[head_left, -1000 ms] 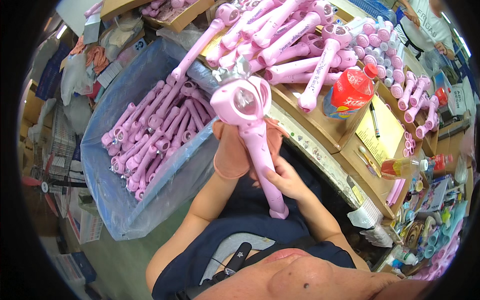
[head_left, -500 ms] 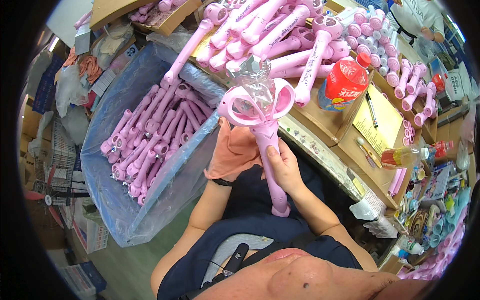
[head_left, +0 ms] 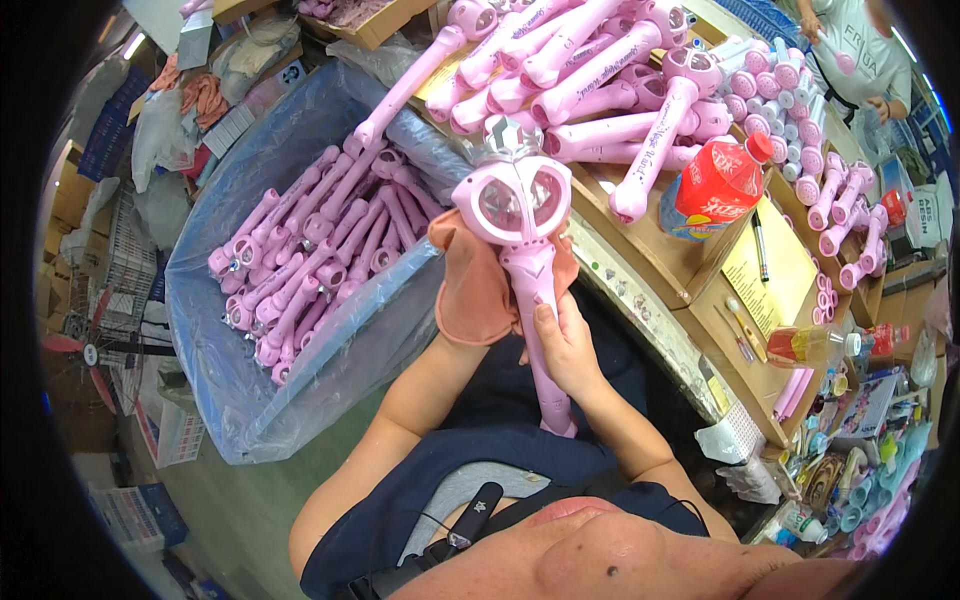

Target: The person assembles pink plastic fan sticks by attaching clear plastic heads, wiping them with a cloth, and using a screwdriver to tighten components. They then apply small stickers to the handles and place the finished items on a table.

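Note:
A pink toy wand [head_left: 537,290] stands nearly upright before me, its round head with clear windows topped by a silver crown-shaped piece [head_left: 512,138]. Wrapped round the handle just below the head is my right hand [head_left: 568,340], thumb along the front. An orange cloth [head_left: 468,285] covers most of my left hand [head_left: 492,338], which holds it behind and against the wand's upper part; those fingers are largely hidden. The handle's lower end reaches down near my dark clothing.
Left stands a blue-lined bin [head_left: 215,395] with many pink wands [head_left: 300,265]. More wands [head_left: 590,75] lie heaped on the bench, beside a red-labelled bottle [head_left: 712,185], yellow paper [head_left: 765,265] with a pen, and another bottle [head_left: 805,345]. A co-worker [head_left: 865,60] stands at far right.
The wand has turned so its windowed head faces me more squarely and sits slightly higher upright. The cloth has shifted behind its head. The surroundings have shifted slightly in view.

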`<control>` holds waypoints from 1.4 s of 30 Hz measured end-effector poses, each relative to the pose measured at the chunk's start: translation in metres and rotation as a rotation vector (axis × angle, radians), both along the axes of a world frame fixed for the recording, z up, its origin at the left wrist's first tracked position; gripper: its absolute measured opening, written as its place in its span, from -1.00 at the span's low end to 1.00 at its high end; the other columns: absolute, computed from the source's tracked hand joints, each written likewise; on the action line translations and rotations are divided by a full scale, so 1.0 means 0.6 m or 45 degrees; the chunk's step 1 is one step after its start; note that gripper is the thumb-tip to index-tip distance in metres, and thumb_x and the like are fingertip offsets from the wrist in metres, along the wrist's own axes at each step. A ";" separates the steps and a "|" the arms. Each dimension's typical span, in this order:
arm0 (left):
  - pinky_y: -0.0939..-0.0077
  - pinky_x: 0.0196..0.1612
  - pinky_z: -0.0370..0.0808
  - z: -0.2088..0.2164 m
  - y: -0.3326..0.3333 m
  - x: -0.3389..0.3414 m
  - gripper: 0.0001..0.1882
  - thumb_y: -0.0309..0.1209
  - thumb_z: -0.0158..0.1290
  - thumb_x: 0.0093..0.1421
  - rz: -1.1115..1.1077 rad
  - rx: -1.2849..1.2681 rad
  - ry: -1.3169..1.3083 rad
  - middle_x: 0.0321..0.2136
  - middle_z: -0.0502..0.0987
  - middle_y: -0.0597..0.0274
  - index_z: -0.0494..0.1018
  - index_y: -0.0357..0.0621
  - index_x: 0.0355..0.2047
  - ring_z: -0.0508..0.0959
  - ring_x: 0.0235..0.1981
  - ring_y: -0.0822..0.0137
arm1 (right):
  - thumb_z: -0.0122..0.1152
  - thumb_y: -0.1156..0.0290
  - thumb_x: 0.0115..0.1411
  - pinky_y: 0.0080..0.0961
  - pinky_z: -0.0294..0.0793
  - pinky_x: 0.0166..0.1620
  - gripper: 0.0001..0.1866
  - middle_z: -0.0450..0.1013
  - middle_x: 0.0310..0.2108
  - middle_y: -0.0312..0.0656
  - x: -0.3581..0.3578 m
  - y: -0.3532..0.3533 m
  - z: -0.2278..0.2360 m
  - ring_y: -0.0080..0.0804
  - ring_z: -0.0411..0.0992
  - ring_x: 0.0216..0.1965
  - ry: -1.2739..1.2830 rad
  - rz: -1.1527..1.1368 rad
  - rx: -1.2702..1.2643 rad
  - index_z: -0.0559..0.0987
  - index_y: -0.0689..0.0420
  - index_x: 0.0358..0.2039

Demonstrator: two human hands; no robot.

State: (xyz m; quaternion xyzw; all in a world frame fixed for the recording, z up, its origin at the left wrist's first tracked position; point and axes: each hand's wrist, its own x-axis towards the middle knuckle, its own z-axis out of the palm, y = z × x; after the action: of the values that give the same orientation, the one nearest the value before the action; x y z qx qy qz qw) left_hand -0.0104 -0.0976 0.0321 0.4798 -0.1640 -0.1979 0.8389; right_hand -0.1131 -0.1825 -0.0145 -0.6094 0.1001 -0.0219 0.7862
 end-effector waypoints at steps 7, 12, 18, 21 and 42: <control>0.29 -0.13 0.52 -0.050 0.016 -0.022 -0.44 -0.01 -0.26 0.28 -0.072 0.664 -0.687 -0.24 0.52 0.00 0.31 -0.27 0.00 0.57 -0.28 0.21 | 0.00 0.14 0.29 -0.61 0.42 -0.54 -0.54 0.44 -0.48 -0.25 0.004 -0.014 -0.004 -0.60 0.40 -0.61 0.086 -0.031 0.061 0.34 0.18 0.08; 0.30 -0.03 0.47 -0.070 0.028 -0.026 -0.32 0.12 -0.29 0.25 -0.078 0.518 -0.311 -0.18 0.49 -0.01 0.29 -0.29 0.02 0.54 -0.17 0.14 | 0.02 0.14 0.28 -0.61 0.44 -0.52 -0.55 0.44 -0.48 -0.25 0.006 -0.017 0.001 -0.58 0.41 -0.60 0.118 -0.038 0.040 0.36 0.19 0.04; 0.22 -0.01 0.46 -0.050 0.014 -0.034 -0.23 0.25 -0.36 0.23 -0.155 -0.303 0.500 -0.17 0.49 0.02 0.30 -0.25 0.02 0.51 -0.11 0.16 | 0.04 0.07 0.25 -0.56 0.45 -0.50 -0.51 0.45 -0.50 -0.22 -0.004 -0.003 0.001 -0.51 0.44 -0.60 0.053 -0.063 -0.164 0.36 0.22 -0.01; 0.22 0.01 0.44 -0.031 0.011 -0.017 -0.17 0.32 -0.37 0.18 0.012 0.202 0.016 -0.19 0.49 0.05 0.30 -0.19 0.06 0.50 -0.13 0.18 | 0.04 0.02 0.24 -0.52 0.45 -0.49 -0.48 0.46 -0.52 -0.19 -0.005 0.000 -0.005 -0.47 0.46 -0.60 0.037 -0.001 -0.226 0.35 0.23 -0.03; 0.17 -0.05 0.45 0.002 0.025 0.013 -0.28 0.22 -0.27 0.13 0.207 -0.045 -0.012 -0.09 0.44 0.04 0.29 -0.13 0.03 0.52 -0.19 0.11 | 0.33 0.12 0.02 -0.31 0.46 -0.14 -0.27 0.47 -0.20 0.10 -0.018 0.012 -0.018 -0.02 0.50 -0.17 -0.059 0.023 -0.703 0.23 0.21 0.09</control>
State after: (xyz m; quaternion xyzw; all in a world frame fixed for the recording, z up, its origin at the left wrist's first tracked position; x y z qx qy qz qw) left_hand -0.0024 -0.0824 0.0330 0.4775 -0.1320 -0.1241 0.8598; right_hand -0.1241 -0.1755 -0.0250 -0.8008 0.0669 -0.0550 0.5926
